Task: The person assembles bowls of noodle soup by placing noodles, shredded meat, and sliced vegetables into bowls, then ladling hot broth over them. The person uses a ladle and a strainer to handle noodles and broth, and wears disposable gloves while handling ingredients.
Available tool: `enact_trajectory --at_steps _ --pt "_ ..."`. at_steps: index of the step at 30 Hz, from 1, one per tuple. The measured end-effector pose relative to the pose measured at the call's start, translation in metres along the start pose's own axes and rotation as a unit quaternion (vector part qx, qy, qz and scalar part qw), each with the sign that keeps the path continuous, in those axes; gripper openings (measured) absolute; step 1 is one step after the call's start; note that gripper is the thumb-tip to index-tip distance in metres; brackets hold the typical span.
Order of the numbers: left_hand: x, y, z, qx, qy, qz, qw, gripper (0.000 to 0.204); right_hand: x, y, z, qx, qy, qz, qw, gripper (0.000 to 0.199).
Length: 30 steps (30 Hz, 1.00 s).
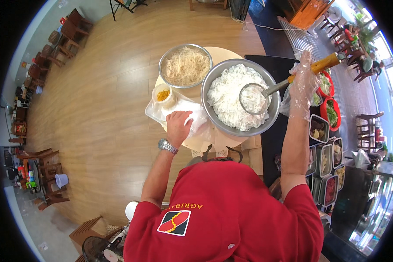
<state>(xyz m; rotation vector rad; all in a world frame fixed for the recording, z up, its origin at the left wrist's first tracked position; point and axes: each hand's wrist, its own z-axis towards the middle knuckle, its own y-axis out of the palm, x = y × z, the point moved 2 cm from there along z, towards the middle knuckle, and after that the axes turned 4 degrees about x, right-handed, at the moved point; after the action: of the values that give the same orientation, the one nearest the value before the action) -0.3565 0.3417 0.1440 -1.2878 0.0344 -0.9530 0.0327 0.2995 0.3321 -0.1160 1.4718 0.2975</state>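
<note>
My right hand [303, 83], in a clear plastic glove, is closed around the wooden handle of a noodle strainer [277, 88]. Its round wire basket lies over the white rice noodles [231, 94] heaped in a large metal bowl [207, 111]. To the left, my bare left hand [178, 124] rests with fingers apart on a stack of clear plastic bags [198, 114]. The bags lie on a white tray [153, 114], next to a small tub [169, 101] of something yellow-orange. Behind the tub, a second metal bowl [162, 59] contains thin, pale brown noodles [185, 66].
The bowls stand on a round, light wooden table [222, 52]. On the right, a black counter [270, 65] carries red baskets [332, 114] of greens and several metal food containers [324, 159]. Wooden chairs [72, 30] line the far left wall.
</note>
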Motion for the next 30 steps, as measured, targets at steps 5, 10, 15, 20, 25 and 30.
enact_trajectory --at_steps 5,10,15,20,25,30 --pt "-0.015 0.0 0.001 0.037 -0.034 -0.059 0.997 0.017 0.0 -0.006 -0.002 -0.012 -0.026 -0.078 0.997 0.039" --pt "-0.012 -0.007 -0.008 -0.037 -0.123 -0.127 0.983 0.013 0.005 -0.003 0.003 -0.001 0.014 -0.014 1.0 0.039" --pt "-0.015 -0.001 -0.019 -0.086 -0.135 -0.076 0.984 0.028 0.004 0.003 0.005 0.019 0.025 -0.021 0.999 0.038" --pt "-0.018 0.021 -0.023 -0.088 -0.128 0.078 0.985 0.029 0.001 0.003 0.001 0.02 0.017 -0.025 0.999 0.03" --pt "-0.025 0.035 -0.02 -0.1 -0.152 0.043 0.982 0.035 0.004 0.003 0.003 0.015 0.02 -0.02 0.999 0.029" --pt "-0.03 0.049 -0.027 -0.05 -0.167 0.036 0.984 0.03 0.005 0.002 0.002 0.017 0.021 -0.018 0.999 0.029"
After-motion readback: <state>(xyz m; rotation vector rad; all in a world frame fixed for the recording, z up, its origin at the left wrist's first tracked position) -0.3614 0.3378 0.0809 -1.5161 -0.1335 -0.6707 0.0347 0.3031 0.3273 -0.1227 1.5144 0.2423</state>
